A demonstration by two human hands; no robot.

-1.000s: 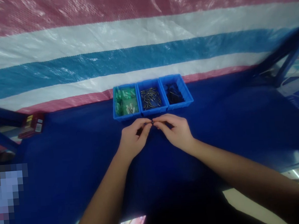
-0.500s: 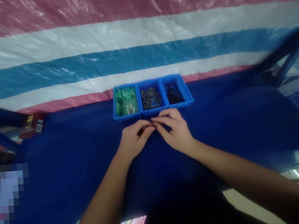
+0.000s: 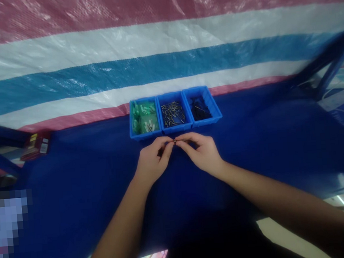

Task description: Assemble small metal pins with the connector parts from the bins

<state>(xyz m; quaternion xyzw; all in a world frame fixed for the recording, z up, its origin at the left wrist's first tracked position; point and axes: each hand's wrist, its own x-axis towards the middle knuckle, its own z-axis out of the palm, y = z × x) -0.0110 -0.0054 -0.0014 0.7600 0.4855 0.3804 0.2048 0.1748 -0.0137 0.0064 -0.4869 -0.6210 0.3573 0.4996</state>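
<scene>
My left hand (image 3: 153, 161) and my right hand (image 3: 202, 152) meet fingertip to fingertip over the blue table (image 3: 75, 184), just in front of three blue bins. Both pinch one small thin metal pin (image 3: 175, 141) held level between them. The left bin (image 3: 144, 118) holds green and white pieces, the middle bin (image 3: 173, 113) holds several dark metal pins, and the right bin (image 3: 201, 108) holds small black parts.
A striped red, white and blue tarp (image 3: 155, 62) hangs behind the bins. A red box (image 3: 38, 144) lies at the table's left edge. A blue frame (image 3: 325, 69) stands at the right. A blurred patch covers the lower left corner.
Half a second ago my right fingers were spread over the left fingertips; they have now drawn back into a pinch, and the small pin shows between both hands again.
</scene>
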